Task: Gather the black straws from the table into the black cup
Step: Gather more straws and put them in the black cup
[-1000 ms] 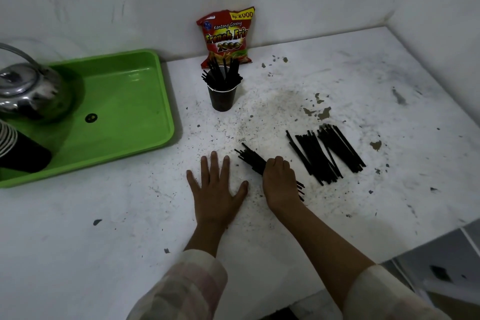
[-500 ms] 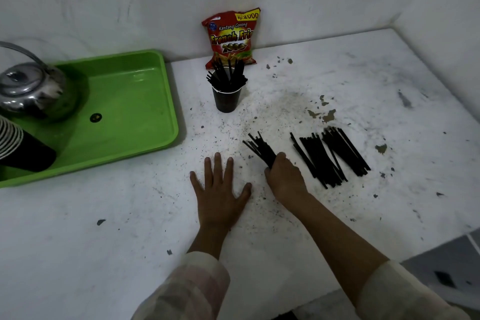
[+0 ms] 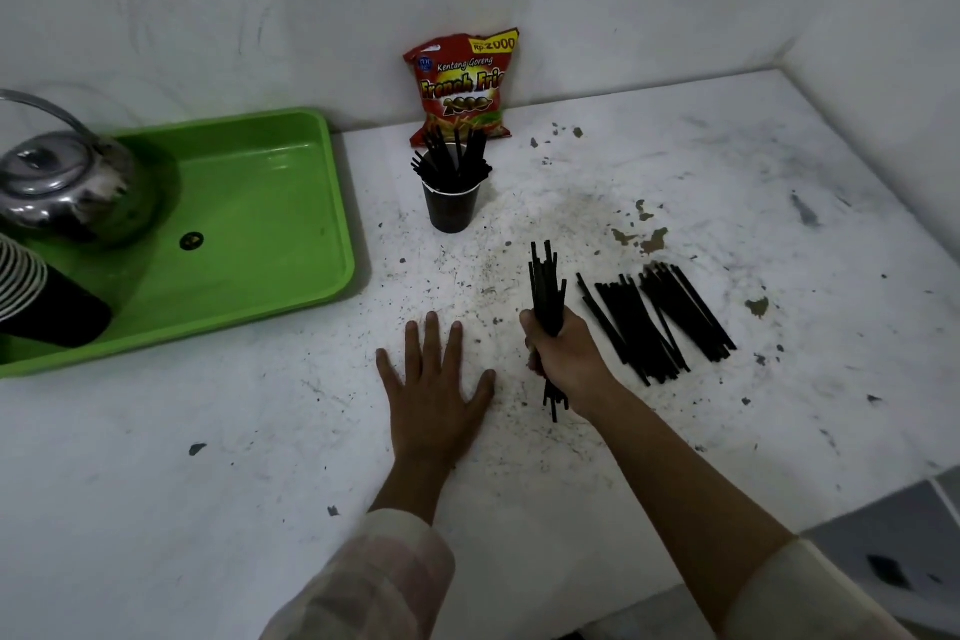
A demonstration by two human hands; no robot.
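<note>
My right hand (image 3: pixel 563 353) is closed around a bundle of black straws (image 3: pixel 544 288) that points up and away from me, its lower ends sticking out below my fist. My left hand (image 3: pixel 434 385) lies flat on the white table with fingers spread, holding nothing. A black cup (image 3: pixel 451 205) stands farther back near the wall, with several black straws standing in it. To the right of my right hand a pile of loose black straws (image 3: pixel 660 322) lies on the table.
A red snack bag (image 3: pixel 462 86) leans on the wall behind the cup. A green tray (image 3: pixel 270 224) at the left holds a metal kettle (image 3: pixel 62 182) and a stack of black cups (image 3: pixel 36 301). The table edge (image 3: pixel 857 499) runs at the lower right.
My right hand has closed on a bundle of straws that lay on the table and lifted it, turning it from slanted to nearly upright. My left hand stayed flat.
</note>
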